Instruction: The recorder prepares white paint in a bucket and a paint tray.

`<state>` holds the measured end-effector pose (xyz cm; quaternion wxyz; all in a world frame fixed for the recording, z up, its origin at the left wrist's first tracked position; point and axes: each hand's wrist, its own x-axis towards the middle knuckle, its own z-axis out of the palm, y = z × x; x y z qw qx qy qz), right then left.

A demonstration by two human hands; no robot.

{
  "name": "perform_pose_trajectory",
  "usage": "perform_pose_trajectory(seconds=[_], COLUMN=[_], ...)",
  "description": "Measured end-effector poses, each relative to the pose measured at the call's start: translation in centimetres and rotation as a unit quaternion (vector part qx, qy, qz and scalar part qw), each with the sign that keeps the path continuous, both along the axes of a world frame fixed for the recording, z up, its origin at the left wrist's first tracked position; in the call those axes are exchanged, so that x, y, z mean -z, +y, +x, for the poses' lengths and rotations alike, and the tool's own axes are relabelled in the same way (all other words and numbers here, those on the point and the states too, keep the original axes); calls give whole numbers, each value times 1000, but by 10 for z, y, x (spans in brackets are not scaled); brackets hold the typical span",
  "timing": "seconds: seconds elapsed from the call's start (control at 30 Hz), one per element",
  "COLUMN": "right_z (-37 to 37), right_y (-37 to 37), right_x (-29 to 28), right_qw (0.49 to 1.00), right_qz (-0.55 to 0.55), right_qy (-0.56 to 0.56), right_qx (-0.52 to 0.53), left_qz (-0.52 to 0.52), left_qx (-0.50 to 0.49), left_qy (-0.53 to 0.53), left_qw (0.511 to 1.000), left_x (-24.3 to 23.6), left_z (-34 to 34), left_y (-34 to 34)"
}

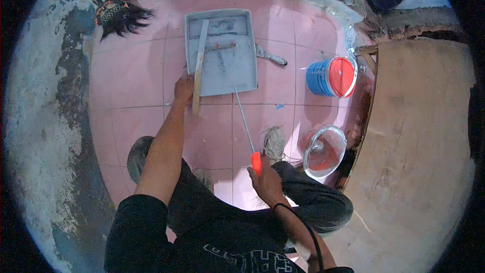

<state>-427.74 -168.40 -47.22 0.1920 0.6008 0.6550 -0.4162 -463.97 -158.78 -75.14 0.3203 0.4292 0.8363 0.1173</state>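
Observation:
A grey paint tray (pixel 252 71) lies on the floor in front of me, its inside smeared with paint. My left hand (pixel 184 89) is closed at its near left edge, right beside a long flat wooden stick (pixel 200 55) that lies across the tray and overhangs it; the fingertips are partly hidden. My right hand (pixel 267 182) grips the orange handle (pixel 256 163) of a tool with a long thin metal rod (pixel 243 116). The rod reaches over the tray. A narrow reddish bar (pixel 221 46) shows inside the tray; I cannot tell whether it joins the rod.
Right of the tray lie a paint-stained brush (pixel 272 56), a blue bucket (pixel 318 78) with a red lid, and a clear tub (pixel 325 152). A broom (pixel 121 15) leans at the far left. A brown board (pixel 419 146) flanks the right; a patchy wall (pixel 45 136) the left.

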Motion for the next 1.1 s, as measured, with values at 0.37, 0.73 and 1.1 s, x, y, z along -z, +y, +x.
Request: perform_pose_trajectory(seconds=[0.37, 0.73, 1.1], right_z=[28, 160, 198], right_y=[-6, 310, 305], right_x=[195, 63, 60], right_qw=[974, 769, 872], right_qz=[-32, 608, 428], right_qy=[-14, -41, 31], right_qx=[-224, 195, 236], left_qz=[95, 152, 147], left_qx=[-338, -335, -341], left_qy=[-556, -583, -564], left_qw=[753, 724, 737], left_x=[-9, 39, -22], left_z=[14, 9, 44], left_y=[10, 9, 24])
